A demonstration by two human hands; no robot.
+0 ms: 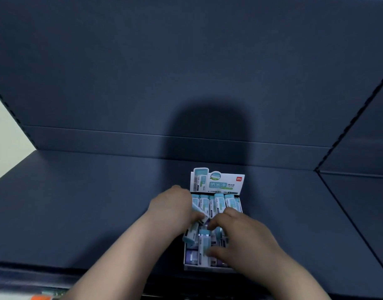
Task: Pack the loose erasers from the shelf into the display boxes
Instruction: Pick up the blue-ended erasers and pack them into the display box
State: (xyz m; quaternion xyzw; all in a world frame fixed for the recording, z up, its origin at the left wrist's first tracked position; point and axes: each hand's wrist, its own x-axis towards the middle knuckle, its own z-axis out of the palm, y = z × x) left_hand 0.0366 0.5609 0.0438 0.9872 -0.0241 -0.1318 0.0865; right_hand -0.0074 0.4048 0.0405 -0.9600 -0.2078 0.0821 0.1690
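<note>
Left hand (pixel 172 205) and right hand (pixel 242 234), fingers (pixel 217 223) curled, grip erasers (pixel 201 213) over display box (pixel 221 184) on shelf (pixel 78 213).

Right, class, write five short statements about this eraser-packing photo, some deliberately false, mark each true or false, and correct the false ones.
1. The left hand and the right hand are both over the display box. True.
2. The box's header card lies folded flat. False: it stands upright at the back of the box.
3. A row of erasers lines the back of the box. True.
4. The shelf is white. False: it is dark blue-grey.
5. The left hand is empty. False: it holds a tilted eraser.
</note>
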